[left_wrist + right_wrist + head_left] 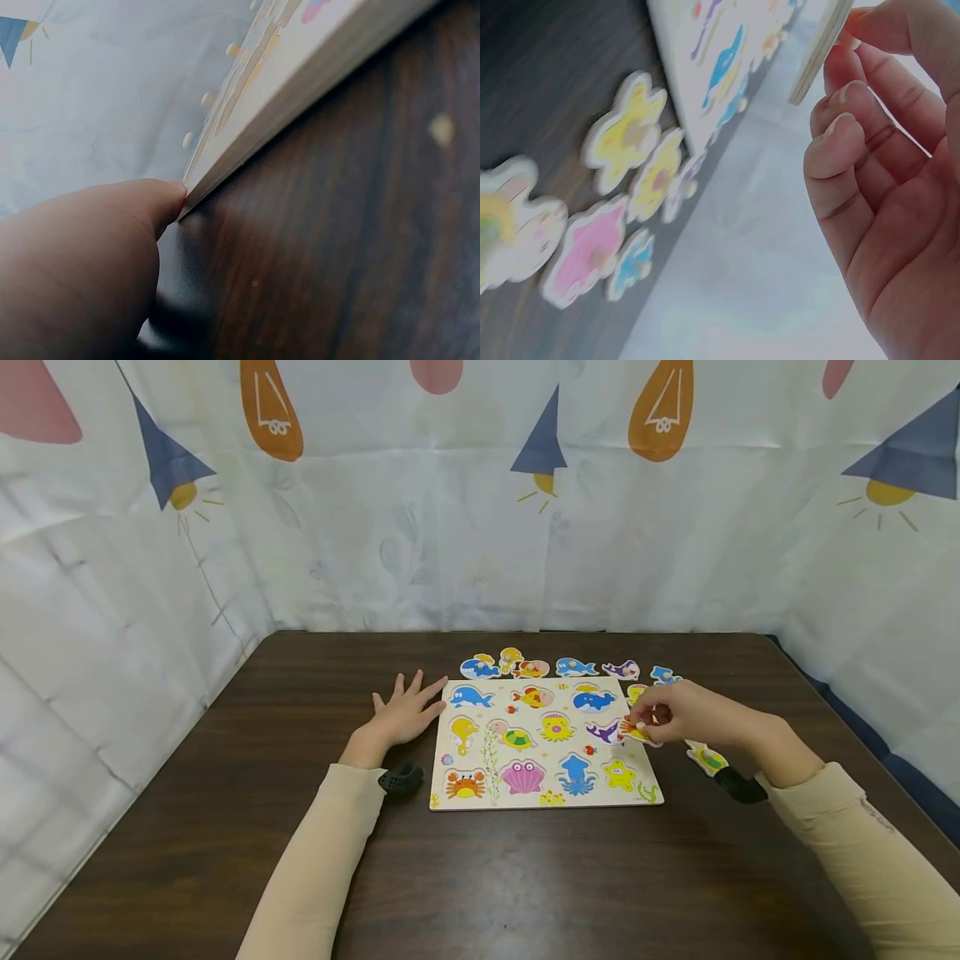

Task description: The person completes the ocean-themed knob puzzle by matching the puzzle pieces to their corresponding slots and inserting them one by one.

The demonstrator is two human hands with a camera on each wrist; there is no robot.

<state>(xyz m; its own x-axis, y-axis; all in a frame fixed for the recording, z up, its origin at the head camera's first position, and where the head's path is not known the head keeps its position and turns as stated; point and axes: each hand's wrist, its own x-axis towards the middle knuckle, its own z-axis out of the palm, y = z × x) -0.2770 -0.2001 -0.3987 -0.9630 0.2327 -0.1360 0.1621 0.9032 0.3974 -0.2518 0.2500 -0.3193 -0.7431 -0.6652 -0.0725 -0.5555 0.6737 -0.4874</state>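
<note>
A pale wooden peg puzzle board (540, 752) with printed sea animals lies flat on the table. My left hand (401, 714) is spread out on its left side, fingertips touching the upper left corner. The left wrist view shows a fingertip against the corner of the board (247, 142). Over the board's right edge, my right hand (675, 714) pinches an orange and yellow puzzle piece (640, 734), which looks like the crab. From the right wrist this piece (821, 52) appears edge-on, lifted above the table, so its picture is hidden there.
Along the board's far edge lie loose pieces: a whale (480, 668), a seahorse (511, 658), a fish (532, 669), a dolphin (575, 667) and a purple piece (622, 670). To the right are a turtle piece (707, 757), a star (626, 135) and a pink shell (589, 255).
</note>
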